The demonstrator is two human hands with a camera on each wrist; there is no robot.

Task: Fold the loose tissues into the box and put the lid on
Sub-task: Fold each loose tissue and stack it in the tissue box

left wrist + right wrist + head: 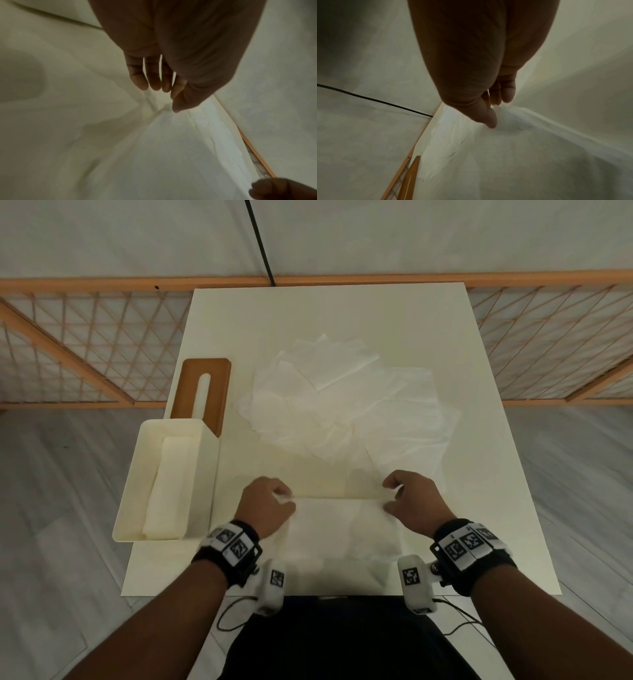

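My left hand (265,506) and right hand (412,501) each pinch one far corner of a single tissue (342,529) lying flat at the near edge of the table (496,508), thumb against curled fingers, the sheet stretched between them. The open box (135,491) sits just left of my left hand with a folded stack (168,484) already lying inside, and the brown slotted lid (205,392) lies flat on the table right behind it. The remaining loose tissues (346,402) are spread in an overlapping pile mid-table, beyond my hands.
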